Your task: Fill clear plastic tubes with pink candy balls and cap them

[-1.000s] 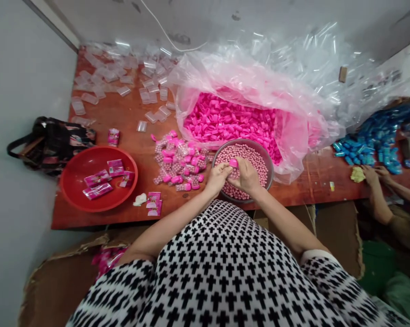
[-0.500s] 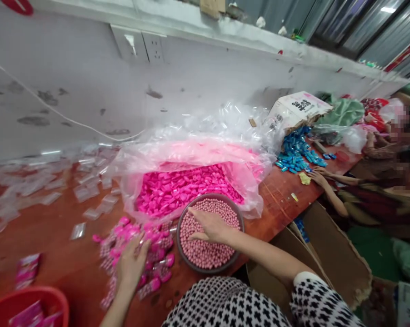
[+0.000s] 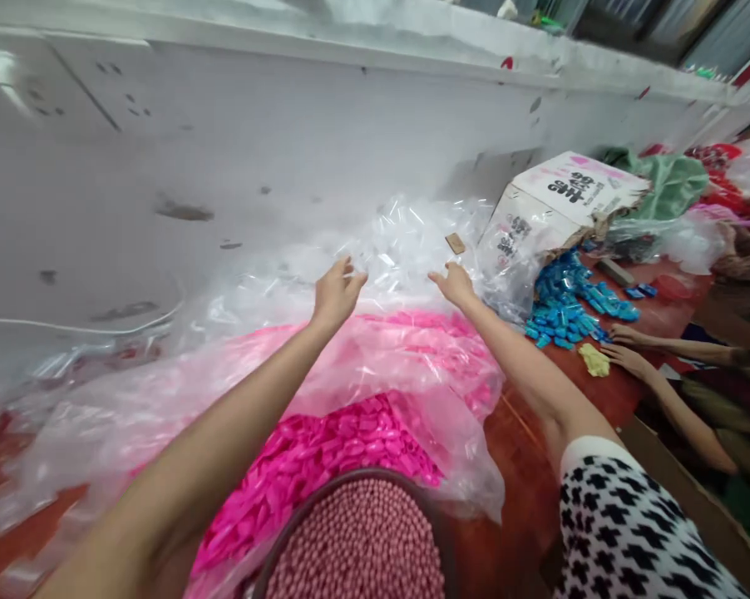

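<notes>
My left hand (image 3: 337,293) reaches over the pink bag to the heap of clear plastic pieces (image 3: 393,249) by the wall. Its thumb stands apart from the curled fingers, with nothing visible in them. On the right side of the same heap is my right hand (image 3: 456,285), fingers apart and holding nothing I can see. Below my forearms lies an open translucent bag (image 3: 350,358) full of small bright pink plastic pieces (image 3: 343,441). Close to my body, a dark round bowl (image 3: 281,545) holds many small pink beads (image 3: 362,549).
A torn white carton (image 3: 562,195) lies beside a pile of blue pieces (image 3: 562,308). Another person's hands (image 3: 628,353) rest by a yellow crumpled item (image 3: 594,360). A small brown piece (image 3: 456,243) sits on the heap, and a white cable (image 3: 69,326) hangs along the wall.
My left hand has left the pink bead-filled packs, and my right hand has left the bead bowl. Both have moved forward to the clear plastic heap; the view has shifted forward and right.
</notes>
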The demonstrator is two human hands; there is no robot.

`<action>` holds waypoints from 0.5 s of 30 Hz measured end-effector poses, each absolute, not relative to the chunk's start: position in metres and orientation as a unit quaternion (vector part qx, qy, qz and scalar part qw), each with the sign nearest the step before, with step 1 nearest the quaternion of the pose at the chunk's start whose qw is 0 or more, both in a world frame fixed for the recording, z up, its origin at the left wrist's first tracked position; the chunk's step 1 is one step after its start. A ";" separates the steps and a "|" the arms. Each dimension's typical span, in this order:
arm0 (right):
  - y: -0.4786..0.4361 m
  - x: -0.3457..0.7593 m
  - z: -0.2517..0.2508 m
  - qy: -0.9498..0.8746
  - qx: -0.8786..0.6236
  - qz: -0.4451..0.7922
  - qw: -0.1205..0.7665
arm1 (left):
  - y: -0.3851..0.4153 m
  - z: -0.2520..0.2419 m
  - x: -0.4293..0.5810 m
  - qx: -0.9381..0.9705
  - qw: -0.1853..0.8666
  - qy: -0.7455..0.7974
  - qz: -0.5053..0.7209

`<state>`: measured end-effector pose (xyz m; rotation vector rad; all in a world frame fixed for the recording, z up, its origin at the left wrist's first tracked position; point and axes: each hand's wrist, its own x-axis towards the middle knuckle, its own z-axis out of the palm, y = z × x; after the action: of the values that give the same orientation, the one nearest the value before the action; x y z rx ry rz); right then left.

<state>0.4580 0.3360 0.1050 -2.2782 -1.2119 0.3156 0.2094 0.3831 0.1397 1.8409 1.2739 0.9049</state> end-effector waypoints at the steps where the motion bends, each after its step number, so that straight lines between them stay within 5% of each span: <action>1: 0.354 0.471 0.096 -0.429 -0.862 0.130 0.235 | 0.408 0.130 0.230 0.712 0.358 0.505 0.331; 4: 0.394 0.493 0.061 -0.392 -0.881 0.161 0.211 | 0.471 0.091 0.279 0.715 0.345 0.542 0.275; 9: 0.430 0.498 0.019 -0.409 -0.858 0.106 0.291 | 0.520 0.026 0.331 0.660 0.409 0.603 0.185; 15: 0.461 0.472 0.010 -0.454 -0.804 0.120 0.365 | 0.507 0.003 0.343 0.592 0.495 0.578 0.267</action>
<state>0.4719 0.4612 0.0101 -2.0671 -1.1661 0.3092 0.3432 0.5069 0.0027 1.4342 1.4002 0.6466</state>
